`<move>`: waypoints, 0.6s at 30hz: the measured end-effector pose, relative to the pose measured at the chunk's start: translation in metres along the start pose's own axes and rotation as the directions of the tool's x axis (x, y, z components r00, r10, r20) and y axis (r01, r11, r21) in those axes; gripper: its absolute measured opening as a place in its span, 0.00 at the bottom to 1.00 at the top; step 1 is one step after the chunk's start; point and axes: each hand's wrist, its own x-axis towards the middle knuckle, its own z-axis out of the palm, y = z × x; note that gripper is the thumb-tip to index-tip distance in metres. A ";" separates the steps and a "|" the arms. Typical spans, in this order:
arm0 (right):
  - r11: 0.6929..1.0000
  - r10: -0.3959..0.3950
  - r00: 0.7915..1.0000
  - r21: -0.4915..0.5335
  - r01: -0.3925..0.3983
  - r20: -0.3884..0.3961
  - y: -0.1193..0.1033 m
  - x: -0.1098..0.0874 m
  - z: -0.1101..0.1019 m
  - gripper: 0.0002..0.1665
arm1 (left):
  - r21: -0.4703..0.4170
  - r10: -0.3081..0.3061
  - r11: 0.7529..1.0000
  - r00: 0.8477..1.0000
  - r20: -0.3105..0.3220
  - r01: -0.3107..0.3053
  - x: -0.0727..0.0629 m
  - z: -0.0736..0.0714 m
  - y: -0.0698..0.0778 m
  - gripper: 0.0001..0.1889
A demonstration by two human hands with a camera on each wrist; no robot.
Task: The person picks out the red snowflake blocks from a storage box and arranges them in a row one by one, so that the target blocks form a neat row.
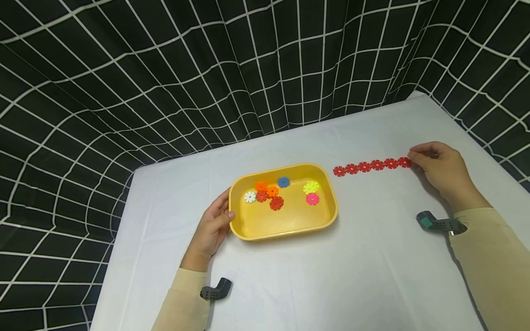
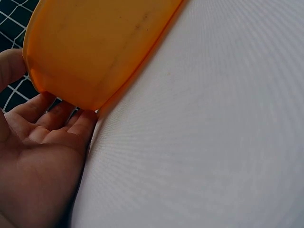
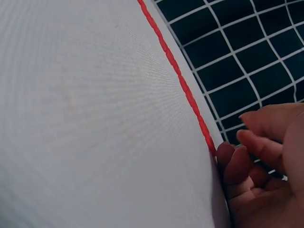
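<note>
A shallow yellow plastic tray (image 1: 285, 225) sits on the white cloth. My left hand (image 1: 213, 225) holds its left end, thumb over the rim and fingers along the outer wall; in the left wrist view the fingertips (image 2: 83, 121) meet the tray's side (image 2: 95, 61). Right of the tray runs a straight chain of red notched plastic discs (image 1: 364, 167), several linked edge to edge. At its right end my right hand (image 1: 445, 170) pinches the last disc between thumb and forefinger. From the right wrist the chain (image 3: 183, 80) appears edge-on, low along the cloth, ending at my fingertips (image 3: 237, 166).
Loose notched discs lie in the tray: white (image 1: 250, 196), orange (image 1: 272, 191), red (image 1: 276, 203), blue (image 1: 283, 182), yellow (image 1: 311, 187) and pink (image 1: 312, 198). A black curtain with a white grid (image 1: 285, 69) hangs behind and beside the white-covered table (image 1: 314, 280).
</note>
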 end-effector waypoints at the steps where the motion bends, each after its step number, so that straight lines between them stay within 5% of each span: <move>1: 1.000 -0.002 1.000 0.015 0.002 -0.003 0.000 0.000 0.000 0.37 | -0.001 0.002 1.000 1.000 0.001 -0.002 0.000 0.000 0.000 0.36; 6: 0.987 -0.004 1.000 0.158 0.006 -0.009 0.000 -0.001 -0.002 0.30 | -0.013 0.008 1.000 1.000 0.010 -0.008 0.001 -0.002 -0.002 0.36; 12: 0.936 -0.004 1.000 0.351 -0.003 0.021 -0.003 -0.003 -0.006 0.27 | -0.008 0.005 1.000 1.000 0.005 -0.005 0.000 -0.001 -0.001 0.36; 14: 0.901 -0.022 0.999 0.433 0.003 0.039 -0.004 -0.004 -0.008 0.28 | -0.011 0.004 1.000 1.000 0.004 -0.004 0.000 0.000 -0.001 0.36; 18: 0.775 -0.100 0.992 0.631 0.032 0.072 -0.008 -0.009 -0.007 0.26 | -0.020 0.005 1.000 1.000 0.004 -0.005 0.000 -0.001 -0.001 0.36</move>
